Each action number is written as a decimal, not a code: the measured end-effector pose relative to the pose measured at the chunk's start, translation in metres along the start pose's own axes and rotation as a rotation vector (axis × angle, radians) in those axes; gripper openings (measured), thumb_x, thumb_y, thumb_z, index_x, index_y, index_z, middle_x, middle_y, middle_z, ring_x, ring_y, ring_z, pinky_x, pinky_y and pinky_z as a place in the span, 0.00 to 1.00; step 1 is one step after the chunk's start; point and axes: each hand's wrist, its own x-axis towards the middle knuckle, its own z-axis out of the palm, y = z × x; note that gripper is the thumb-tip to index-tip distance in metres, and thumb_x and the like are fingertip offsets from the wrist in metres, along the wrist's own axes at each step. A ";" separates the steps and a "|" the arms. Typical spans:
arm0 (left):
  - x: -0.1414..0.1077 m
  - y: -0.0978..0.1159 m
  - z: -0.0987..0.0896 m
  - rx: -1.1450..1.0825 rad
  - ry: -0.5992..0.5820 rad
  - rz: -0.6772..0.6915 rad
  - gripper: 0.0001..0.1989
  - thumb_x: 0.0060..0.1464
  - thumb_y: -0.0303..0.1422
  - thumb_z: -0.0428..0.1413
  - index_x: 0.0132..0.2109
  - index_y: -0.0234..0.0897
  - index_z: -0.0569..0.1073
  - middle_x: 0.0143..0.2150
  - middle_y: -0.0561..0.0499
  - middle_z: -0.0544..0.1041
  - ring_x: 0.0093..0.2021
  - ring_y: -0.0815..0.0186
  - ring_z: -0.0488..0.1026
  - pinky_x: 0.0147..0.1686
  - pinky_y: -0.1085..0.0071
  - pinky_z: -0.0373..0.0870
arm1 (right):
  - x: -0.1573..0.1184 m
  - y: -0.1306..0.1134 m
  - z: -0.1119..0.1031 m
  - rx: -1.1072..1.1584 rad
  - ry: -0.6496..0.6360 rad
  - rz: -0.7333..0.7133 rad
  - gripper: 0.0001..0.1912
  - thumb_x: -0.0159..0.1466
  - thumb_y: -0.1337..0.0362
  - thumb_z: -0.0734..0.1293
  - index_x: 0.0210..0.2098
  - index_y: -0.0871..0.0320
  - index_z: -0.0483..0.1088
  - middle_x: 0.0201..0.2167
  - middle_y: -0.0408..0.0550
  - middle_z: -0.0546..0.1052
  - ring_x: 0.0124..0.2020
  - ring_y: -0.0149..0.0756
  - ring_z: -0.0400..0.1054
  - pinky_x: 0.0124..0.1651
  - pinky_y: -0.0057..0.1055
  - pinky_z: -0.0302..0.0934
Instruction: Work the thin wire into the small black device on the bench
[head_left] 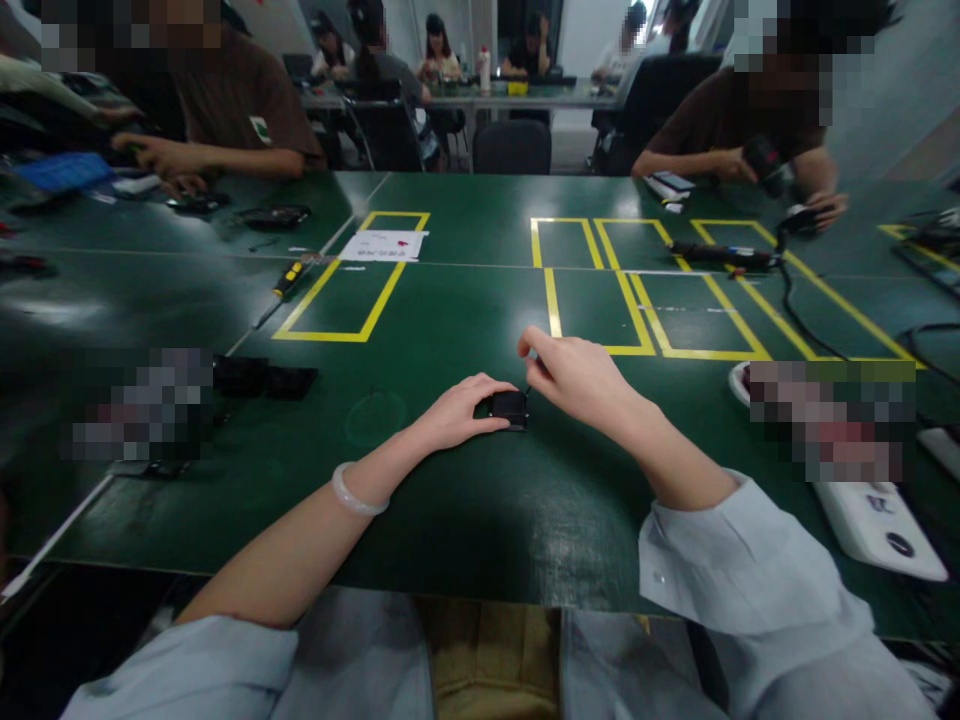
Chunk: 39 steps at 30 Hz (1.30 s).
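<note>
A small black rectangular part (510,408) lies on the green table (480,520) in front of me. From the left, my left hand (459,412) grips it, the thumb along the near side and the fingers over the far side. My right hand (581,378) is closed in a pinch just above the part's right edge. A short, thin dark piece (529,388) shows below its fingertips, too small to name. Whether it touches the part cannot be made out.
Yellow tape outlines (365,318) mark the table. A yellow-and-black screwdriver (289,278) and black parts (292,382) lie left. At right are a white device (874,520) and a black rod-shaped tool (724,255) near a cable. Two co-workers handle things across the table.
</note>
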 end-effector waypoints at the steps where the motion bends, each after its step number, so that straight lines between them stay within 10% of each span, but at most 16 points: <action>1: 0.000 0.000 0.000 0.001 0.001 -0.003 0.22 0.57 0.42 0.56 0.57 0.45 0.68 0.49 0.48 0.71 0.50 0.58 0.69 0.50 0.63 0.65 | 0.000 0.000 0.000 0.001 -0.002 -0.004 0.14 0.66 0.64 0.53 0.45 0.56 0.65 0.32 0.46 0.77 0.28 0.33 0.67 0.28 0.29 0.42; 39: 0.000 0.000 0.000 0.006 0.005 0.002 0.22 0.57 0.44 0.56 0.57 0.44 0.68 0.48 0.47 0.71 0.49 0.58 0.69 0.50 0.63 0.66 | 0.001 -0.004 -0.001 -0.177 -0.055 0.079 0.20 0.70 0.56 0.48 0.42 0.57 0.67 0.29 0.49 0.77 0.27 0.36 0.69 0.26 0.30 0.38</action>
